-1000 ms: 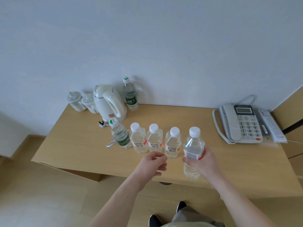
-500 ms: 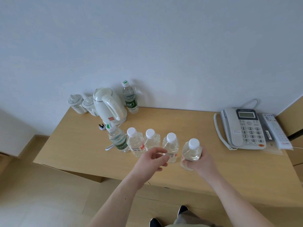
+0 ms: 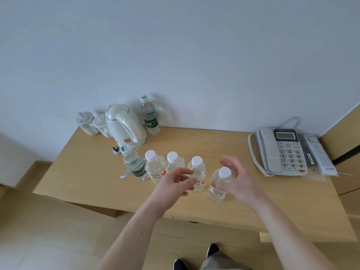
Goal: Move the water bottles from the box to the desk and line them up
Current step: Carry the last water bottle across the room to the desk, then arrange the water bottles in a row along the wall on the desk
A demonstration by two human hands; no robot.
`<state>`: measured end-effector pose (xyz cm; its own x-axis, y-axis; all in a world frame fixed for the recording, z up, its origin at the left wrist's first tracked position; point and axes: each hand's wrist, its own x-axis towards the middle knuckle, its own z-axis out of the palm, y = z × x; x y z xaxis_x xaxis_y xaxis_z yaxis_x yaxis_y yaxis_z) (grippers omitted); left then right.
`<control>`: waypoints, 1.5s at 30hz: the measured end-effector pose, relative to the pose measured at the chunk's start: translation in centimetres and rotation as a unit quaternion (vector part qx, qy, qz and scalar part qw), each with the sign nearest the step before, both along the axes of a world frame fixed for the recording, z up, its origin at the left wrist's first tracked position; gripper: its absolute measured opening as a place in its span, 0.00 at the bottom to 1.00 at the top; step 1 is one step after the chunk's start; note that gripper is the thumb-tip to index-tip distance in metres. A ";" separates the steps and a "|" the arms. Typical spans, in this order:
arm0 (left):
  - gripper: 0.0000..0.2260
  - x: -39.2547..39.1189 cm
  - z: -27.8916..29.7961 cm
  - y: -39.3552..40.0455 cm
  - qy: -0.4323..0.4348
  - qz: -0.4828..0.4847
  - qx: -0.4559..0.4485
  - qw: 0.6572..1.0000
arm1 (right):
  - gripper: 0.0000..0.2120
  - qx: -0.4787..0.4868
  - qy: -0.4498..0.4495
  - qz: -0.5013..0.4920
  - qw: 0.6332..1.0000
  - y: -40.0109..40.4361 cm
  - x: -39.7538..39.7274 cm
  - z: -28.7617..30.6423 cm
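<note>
Two hands hover over the desk point(image 3: 243, 215) with fingers spread, holding nothing: the left hand point(image 3: 176, 185) and the right hand point(image 3: 238, 182) just beside the nearest bottle point(image 3: 219, 185). Behind it four more bottles point(image 3: 173, 166) stand in a row; a kettle point(image 3: 124, 125) is farther back.

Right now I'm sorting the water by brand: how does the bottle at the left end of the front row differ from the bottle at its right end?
The left-end bottle has a green-marked cap and a dark green label; the right-end bottle has a plain white cap and a white label with red. The left-end one stands clear of both hands; the right-end one stands beside the open right hand. Both are clear, capped, upright on the desk.
</note>
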<state>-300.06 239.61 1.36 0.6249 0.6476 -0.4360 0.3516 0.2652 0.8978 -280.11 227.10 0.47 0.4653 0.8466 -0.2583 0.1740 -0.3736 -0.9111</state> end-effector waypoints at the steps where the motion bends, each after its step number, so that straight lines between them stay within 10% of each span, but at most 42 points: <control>1: 0.17 0.0 0.2 0.1 -0.002 0.000 0.002 1.000 | 0.47 0.007 -0.012 0.006 1.000 0.1 0.0 0.7; 28: 0.18 -4.1 5.7 4.8 0.010 0.076 0.109 0.991 | 0.34 0.041 -0.128 0.149 0.980 8.4 -2.9 5.8; 45: 0.13 -10.6 3.5 17.4 0.003 0.029 0.176 0.984 | 0.28 -0.028 -0.174 0.065 0.982 15.6 -10.6 5.7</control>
<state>-310.66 256.99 4.90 0.5801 0.7942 -0.1809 0.3496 -0.0422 0.9359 -290.68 242.73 6.22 0.4232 0.8934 -0.1508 0.5212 -0.3762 -0.7661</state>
